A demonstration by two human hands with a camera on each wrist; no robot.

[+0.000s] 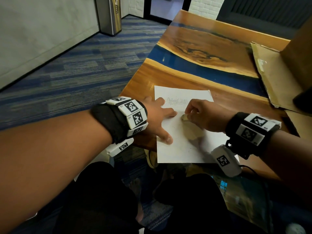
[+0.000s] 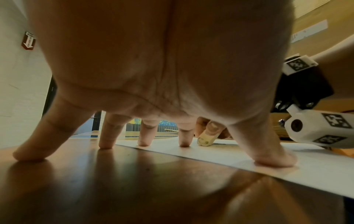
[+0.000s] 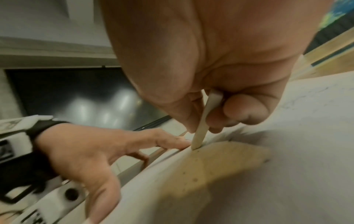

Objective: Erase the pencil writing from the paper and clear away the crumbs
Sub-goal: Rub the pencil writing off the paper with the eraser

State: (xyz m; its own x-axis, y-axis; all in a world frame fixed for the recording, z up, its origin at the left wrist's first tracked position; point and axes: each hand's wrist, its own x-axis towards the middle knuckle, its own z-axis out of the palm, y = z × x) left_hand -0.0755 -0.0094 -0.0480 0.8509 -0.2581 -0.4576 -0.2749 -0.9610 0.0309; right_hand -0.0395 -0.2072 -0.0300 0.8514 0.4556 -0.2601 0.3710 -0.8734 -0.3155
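Here the table (image 1: 194,41), glossy wood with a blue band across it, carries the paper (image 1: 179,149) at its near edge, a white sheet lying flat with a faint grey scribble (image 1: 177,101) of pencil near its far end. The left hand (image 1: 157,114) is spread, fingers straight, pressing down at the sheet's left side; the left wrist view shows what the head view cannot, that the thumb and two fingertips stand on the paper while the other two stand on bare wood just beside its edge. The right hand (image 1: 204,115) is curled round the eraser (image 1: 184,117), a small cream piece pinched between thumb and fingers, its lower end touching the sheet just below the scribble. The right wrist view shows the eraser (image 3: 203,121) as a thin slab standing nearly upright, tip on the paper close to the left forefinger, and small dark crumbs (image 3: 195,180) scattered on the sheet nearby, which the head view is too coarse to show.
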